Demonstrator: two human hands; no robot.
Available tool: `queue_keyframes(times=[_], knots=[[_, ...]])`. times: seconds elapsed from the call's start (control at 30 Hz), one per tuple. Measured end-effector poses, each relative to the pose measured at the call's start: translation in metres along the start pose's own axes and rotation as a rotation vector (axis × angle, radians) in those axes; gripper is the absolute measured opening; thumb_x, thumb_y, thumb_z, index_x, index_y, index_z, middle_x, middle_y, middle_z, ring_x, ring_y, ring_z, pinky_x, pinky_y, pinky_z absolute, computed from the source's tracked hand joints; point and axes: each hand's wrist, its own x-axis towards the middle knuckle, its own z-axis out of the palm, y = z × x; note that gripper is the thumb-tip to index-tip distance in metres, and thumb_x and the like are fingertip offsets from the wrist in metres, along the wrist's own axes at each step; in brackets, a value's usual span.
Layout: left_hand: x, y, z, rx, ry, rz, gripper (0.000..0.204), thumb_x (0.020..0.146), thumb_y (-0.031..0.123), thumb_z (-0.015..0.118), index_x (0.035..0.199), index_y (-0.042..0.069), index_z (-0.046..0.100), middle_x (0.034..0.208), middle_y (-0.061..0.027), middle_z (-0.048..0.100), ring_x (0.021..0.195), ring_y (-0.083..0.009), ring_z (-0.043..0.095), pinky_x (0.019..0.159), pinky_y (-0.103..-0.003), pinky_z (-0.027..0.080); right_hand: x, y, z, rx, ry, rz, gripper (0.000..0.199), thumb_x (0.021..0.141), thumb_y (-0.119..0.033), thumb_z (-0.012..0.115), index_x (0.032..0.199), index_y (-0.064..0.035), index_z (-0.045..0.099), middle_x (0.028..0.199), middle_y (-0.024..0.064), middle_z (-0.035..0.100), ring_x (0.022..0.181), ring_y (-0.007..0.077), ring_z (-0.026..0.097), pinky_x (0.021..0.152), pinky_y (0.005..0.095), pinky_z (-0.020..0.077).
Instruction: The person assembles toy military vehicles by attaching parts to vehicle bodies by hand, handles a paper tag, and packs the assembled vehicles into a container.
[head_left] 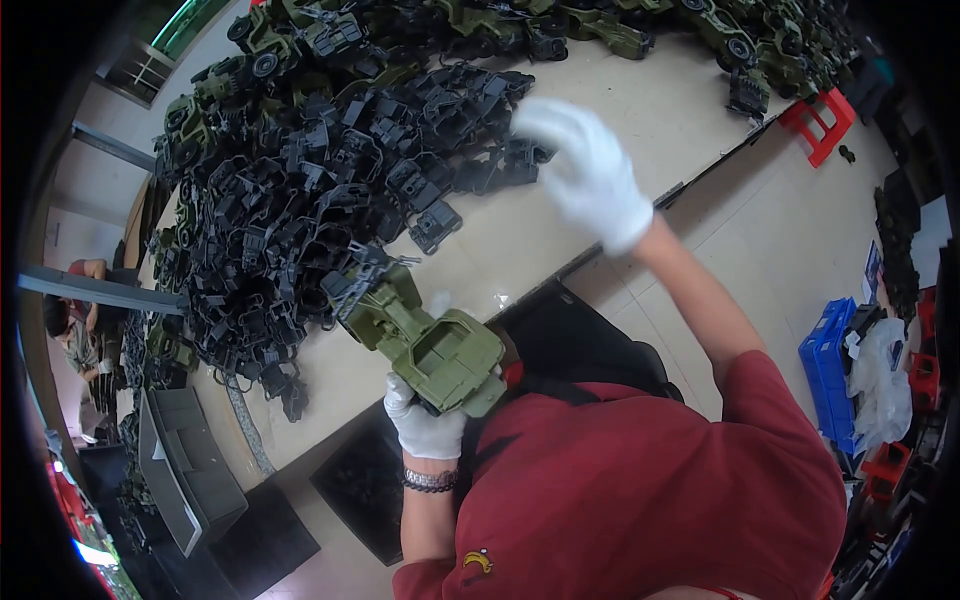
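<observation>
A pale bench (640, 110) carries a big heap of dark plastic parts (320, 190). The gloved left hand (425, 425) has its grip clamped around a green toy vehicle body (430, 345), held just above the bench's near edge. The gloved right hand (585, 170), fingers loosely spread, hovers at the heap's right edge, blurred.

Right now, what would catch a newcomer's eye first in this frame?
The big heap of black plastic parts across the table's left and middle. Next, the olive-green toy vehicle body gripped by the white-gloved left hand near the table's front edge. The gloved right hand reaches out at the heap's right edge.
</observation>
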Motion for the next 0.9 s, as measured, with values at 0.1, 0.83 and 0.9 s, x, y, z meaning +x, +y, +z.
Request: queue_keyframes(times=[0.1, 0.83, 0.9], knots=[[0.013, 0.006, -0.003, 0.007, -0.024, 0.046, 0.109, 0.075, 0.061, 0.075, 0.152, 0.002, 0.025, 0.141, -0.0229, 0.045, 0.111, -0.0475, 0.056, 0.083, -0.055, 0.054, 0.000, 0.073, 0.024, -0.082, -0.439, 0.467, 0.074, 0.074, -0.015, 0.071, 0.143, -0.0251, 0.047, 0.146, 0.0133, 0.045, 0.130, 0.0375, 0.044, 0.108, 0.0439, 0.0408], [0.039, 0.015, -0.022, 0.146, 0.084, 0.195, 0.131, 0.059, 0.059, 0.086, 0.156, 0.008, 0.013, 0.149, -0.0199, 0.038, 0.126, -0.0388, 0.051, 0.099, -0.057, 0.050, -0.033, 0.100, -0.024, -0.209, -0.480, 0.529, 0.077, 0.080, -0.049, 0.071, 0.145, -0.0165, 0.045, 0.142, 0.0164, 0.049, 0.129, 0.0362, 0.047, 0.106, 0.0437, 0.0412], [0.039, 0.013, -0.038, -0.047, 0.000, 0.147, 0.092, 0.072, 0.028, 0.083, 0.147, 0.005, 0.035, 0.142, -0.0141, 0.049, 0.126, -0.0331, 0.052, 0.107, -0.051, 0.044, -0.040, 0.083, -0.010, -0.431, -0.595, 0.497, 0.078, 0.079, -0.048, 0.072, 0.144, -0.0157, 0.044, 0.135, 0.0171, 0.053, 0.124, 0.0366, 0.049, 0.103, 0.0445, 0.0439]])
